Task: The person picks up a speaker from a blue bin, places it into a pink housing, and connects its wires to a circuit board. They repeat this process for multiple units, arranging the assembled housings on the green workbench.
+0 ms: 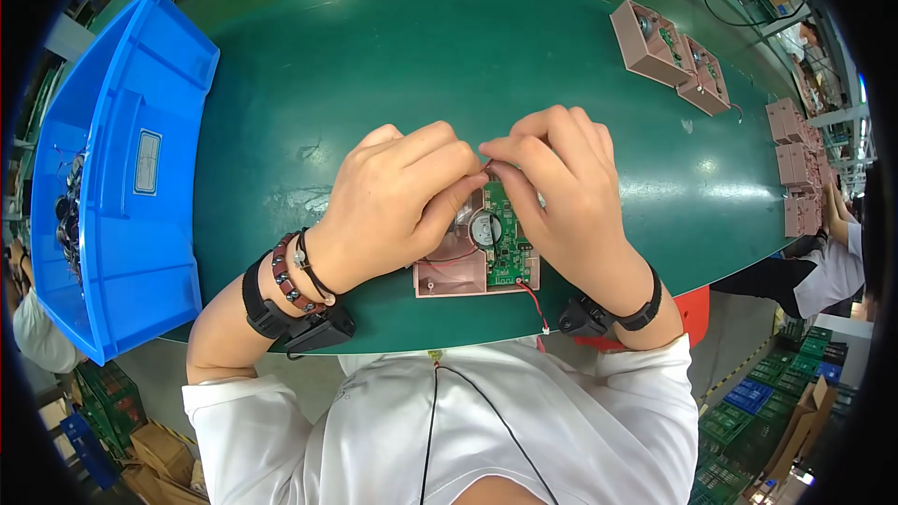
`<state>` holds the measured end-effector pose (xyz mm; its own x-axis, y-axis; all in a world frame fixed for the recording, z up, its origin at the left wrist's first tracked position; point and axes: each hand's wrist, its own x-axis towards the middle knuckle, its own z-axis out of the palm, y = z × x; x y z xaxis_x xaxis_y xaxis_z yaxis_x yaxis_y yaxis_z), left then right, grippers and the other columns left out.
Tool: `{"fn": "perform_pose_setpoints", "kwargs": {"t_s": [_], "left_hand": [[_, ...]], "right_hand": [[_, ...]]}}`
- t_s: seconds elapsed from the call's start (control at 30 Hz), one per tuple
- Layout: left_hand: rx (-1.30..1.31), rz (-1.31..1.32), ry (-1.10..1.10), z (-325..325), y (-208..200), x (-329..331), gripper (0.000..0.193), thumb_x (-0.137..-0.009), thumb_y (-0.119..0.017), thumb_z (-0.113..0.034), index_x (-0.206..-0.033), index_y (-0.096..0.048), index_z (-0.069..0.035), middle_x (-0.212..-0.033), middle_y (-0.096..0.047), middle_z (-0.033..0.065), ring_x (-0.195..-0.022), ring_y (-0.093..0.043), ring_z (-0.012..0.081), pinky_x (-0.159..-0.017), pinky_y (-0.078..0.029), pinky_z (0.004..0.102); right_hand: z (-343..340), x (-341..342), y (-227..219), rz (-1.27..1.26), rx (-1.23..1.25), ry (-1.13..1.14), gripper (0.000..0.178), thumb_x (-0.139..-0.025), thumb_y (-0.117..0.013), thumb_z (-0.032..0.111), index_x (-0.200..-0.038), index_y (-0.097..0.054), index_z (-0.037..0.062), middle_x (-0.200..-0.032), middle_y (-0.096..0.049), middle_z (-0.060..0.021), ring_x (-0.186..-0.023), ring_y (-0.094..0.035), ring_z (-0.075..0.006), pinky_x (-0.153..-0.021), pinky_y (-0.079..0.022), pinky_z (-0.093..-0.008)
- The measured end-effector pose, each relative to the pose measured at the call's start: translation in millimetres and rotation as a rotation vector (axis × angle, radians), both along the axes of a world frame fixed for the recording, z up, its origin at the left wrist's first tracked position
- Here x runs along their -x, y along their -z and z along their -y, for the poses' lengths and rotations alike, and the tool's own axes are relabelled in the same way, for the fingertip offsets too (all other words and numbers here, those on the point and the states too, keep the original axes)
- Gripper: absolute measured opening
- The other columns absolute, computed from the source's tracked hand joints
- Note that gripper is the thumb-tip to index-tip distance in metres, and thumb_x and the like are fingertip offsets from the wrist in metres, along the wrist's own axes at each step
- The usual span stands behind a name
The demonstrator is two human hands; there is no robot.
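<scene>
In front of me a pink plastic housing [452, 281] lies open side up at the near part of the table. Inside it sit a green circuit board [506, 252] and a round silver part [484, 229], which looks like a small speaker. My left hand [398, 192] and my right hand [566, 187] meet over the housing's far edge, both closed in a pinch. A short bit of thin dark-red wire [487, 165] shows between their fingertips; its ends are hidden. Out over the near wall hangs a red lead [533, 299] with a small white connector.
On the left stands a blue bin [150, 224] with dark wired parts [70, 215] inside. Two more open pink housings [655, 47] lie at the far right of the green table [374, 56]. Stacked pink housings [795, 164] line the right edge, near another person's hand [832, 210].
</scene>
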<state>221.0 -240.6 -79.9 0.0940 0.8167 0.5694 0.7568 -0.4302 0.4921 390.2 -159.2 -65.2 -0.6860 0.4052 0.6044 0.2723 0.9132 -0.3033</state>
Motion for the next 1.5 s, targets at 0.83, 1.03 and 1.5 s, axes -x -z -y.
{"fn": "perform_pose_setpoints", "kwargs": {"t_s": [0.83, 1.03, 1.5], "left_hand": [[0.314, 0.154, 0.151, 55, 18, 22, 0.068, -0.074, -0.077, -0.042, -0.126, -0.051, -0.006, -0.129, -0.04, 0.0166, -0.099, -0.048, 0.0324, -0.082, -0.046, 0.0402], [0.359, 0.166, 0.178, 53, 24, 21, 0.073, -0.074, -0.078, -0.043, -0.129, -0.048, -0.006, -0.134, -0.036, 0.0181, -0.108, -0.042, 0.0346, -0.083, -0.046, 0.0401], [0.377, 0.167, 0.189, 53, 24, 21, 0.075, -0.073, -0.08, -0.038, -0.131, -0.046, -0.007, -0.134, -0.036, 0.0179, -0.11, -0.042, 0.035, -0.087, -0.045, 0.0419]], "right_hand": [[-15, -19, 21, 0.193, 0.23, -0.138, 0.014, -0.071, -0.074, 0.003, -0.08, -0.065, 0.0104, -0.084, -0.06, 0.0018, -0.076, -0.05, -0.0171, -0.073, -0.034, -0.0321], [-16, -19, 31, 0.111, 0.318, -0.122, 0.015, -0.069, -0.076, 0.004, -0.078, -0.067, 0.0129, -0.087, -0.053, 0.0002, -0.08, -0.044, -0.0203, -0.073, -0.034, -0.0328], [-6, -14, 11, 0.255, 0.209, -0.059, 0.019, -0.065, -0.075, 0.002, -0.077, -0.063, 0.0101, -0.091, -0.052, -0.0005, -0.081, -0.044, -0.0212, -0.073, -0.031, -0.0343]]}}
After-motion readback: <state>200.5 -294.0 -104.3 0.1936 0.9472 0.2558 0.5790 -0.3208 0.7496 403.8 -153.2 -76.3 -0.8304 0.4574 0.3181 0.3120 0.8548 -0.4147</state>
